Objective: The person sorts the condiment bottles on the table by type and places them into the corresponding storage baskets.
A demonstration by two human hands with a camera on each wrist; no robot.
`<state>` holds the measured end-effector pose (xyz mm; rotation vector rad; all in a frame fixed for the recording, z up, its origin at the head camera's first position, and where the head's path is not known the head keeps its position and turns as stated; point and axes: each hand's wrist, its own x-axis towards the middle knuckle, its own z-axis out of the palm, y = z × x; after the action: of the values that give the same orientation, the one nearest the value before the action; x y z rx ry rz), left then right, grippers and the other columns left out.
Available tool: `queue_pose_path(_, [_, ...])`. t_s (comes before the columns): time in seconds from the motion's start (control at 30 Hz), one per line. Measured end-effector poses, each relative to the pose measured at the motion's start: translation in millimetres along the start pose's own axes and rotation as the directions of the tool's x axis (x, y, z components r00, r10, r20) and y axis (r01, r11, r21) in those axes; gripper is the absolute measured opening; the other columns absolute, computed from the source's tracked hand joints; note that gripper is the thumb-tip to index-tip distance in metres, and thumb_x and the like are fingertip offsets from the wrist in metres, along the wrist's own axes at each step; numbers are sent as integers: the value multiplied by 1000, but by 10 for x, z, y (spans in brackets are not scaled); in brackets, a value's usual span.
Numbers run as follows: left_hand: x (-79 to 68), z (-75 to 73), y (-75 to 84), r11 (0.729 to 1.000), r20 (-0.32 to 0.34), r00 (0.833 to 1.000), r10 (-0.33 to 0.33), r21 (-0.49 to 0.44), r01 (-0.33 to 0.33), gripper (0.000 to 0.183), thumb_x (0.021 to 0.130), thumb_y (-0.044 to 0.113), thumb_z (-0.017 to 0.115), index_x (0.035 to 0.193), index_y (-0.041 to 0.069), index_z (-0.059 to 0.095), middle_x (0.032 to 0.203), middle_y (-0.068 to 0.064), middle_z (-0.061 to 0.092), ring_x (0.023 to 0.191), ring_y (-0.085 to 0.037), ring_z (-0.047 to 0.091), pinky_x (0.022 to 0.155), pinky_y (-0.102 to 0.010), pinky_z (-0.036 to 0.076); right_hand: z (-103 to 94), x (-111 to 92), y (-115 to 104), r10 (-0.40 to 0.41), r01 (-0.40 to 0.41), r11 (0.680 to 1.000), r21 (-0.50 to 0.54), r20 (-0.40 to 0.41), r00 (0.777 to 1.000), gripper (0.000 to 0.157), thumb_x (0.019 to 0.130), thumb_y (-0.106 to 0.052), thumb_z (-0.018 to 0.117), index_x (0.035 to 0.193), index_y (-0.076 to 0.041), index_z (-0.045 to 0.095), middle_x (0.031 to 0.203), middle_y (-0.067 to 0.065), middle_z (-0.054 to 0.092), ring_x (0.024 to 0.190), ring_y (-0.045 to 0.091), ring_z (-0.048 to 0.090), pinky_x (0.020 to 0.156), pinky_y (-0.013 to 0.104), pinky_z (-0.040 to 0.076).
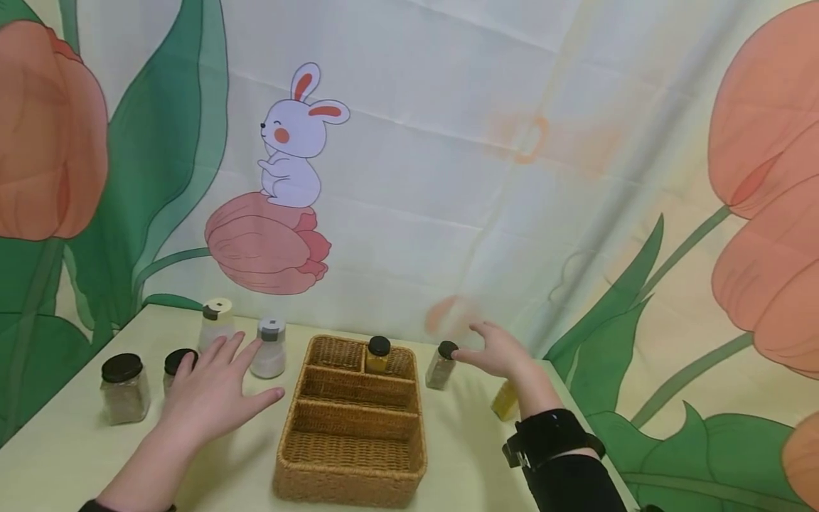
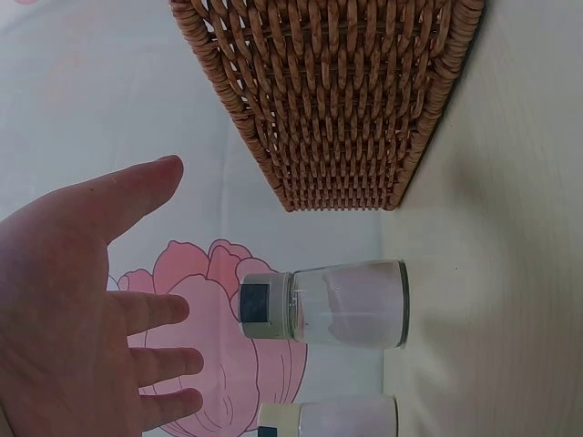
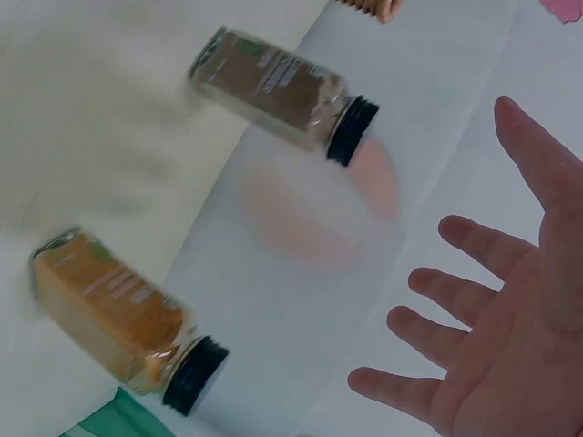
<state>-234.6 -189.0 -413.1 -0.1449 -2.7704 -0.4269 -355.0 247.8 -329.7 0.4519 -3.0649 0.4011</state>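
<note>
My left hand [image 1: 207, 398] hovers with spread fingers over the left side of the table, nearest a clear shaker with a grey-white cap [image 1: 270, 350] and a black-lidded jar [image 1: 175, 364] that it partly hides. In the left wrist view its palm [image 2: 73, 300] holds nothing. My right hand [image 1: 502, 350], fingers extended, is beside a black-capped spice bottle [image 1: 441, 366] right of the basket. The right wrist view shows that brown-filled bottle [image 3: 273, 84] and a yellow-orange spice bottle [image 3: 118, 309], both apart from the fingers [image 3: 474, 246]. My right forearm partly hides the yellow bottle [image 1: 505, 402] in the head view.
A divided wicker basket [image 1: 348, 480] stands mid-table, with a black-lidded yellow jar [image 1: 378, 355] in its back right compartment. At left are another black-lidded jar [image 1: 124, 391] and a cream-capped shaker [image 1: 216, 323]. A printed curtain [image 1: 409, 178] hangs behind the table.
</note>
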Motion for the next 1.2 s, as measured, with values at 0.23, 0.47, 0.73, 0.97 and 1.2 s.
queue_pose_path(0.23, [-49,-22,-54,1000,-15,1000,-11,5,11,109,73,90,36,144,7,40,146,-26,31,131,-46,19,97,-77,11,16,-30,161,42,-42,998,-51,-4,999,93,83,-63,61,150,-7,28,151,28,19,136,46,9,102,68,23])
queue_pose_path(0.47, [-100,-12,-123,1000,-20,999,-28,-3,28,109,72,90,37,144,8,40,146,-26,31,132,-47,17,97,-77,10,54,-59,301,66,-66,997,-42,1,998,93,84,-61,61,149,-4,27,150,30,19,134,47,12,102,68,24])
queue_pose_path(0.73, [-123,14,-144,999,-18,999,-33,-8,33,109,73,90,37,144,8,40,145,-27,31,132,-47,18,98,-77,9,128,-151,538,103,-103,994,26,-2,995,90,86,-51,66,148,1,28,148,31,23,132,46,22,103,63,29])
queue_pose_path(0.97, [-31,89,-10,1000,-23,1000,1,0,-1,104,76,87,39,144,8,41,146,-25,33,132,-46,20,98,-76,11,162,-316,762,147,-147,989,28,-12,989,85,88,-49,65,146,3,30,143,31,32,126,49,31,98,64,34])
queue_pose_path(1.2, [-25,206,85,1000,-38,999,28,15,-27,90,83,75,49,143,9,42,145,-24,35,133,-45,21,102,-73,11,177,-323,818,158,-158,987,25,-7,987,85,87,-54,63,144,2,34,140,31,38,121,49,37,93,64,39])
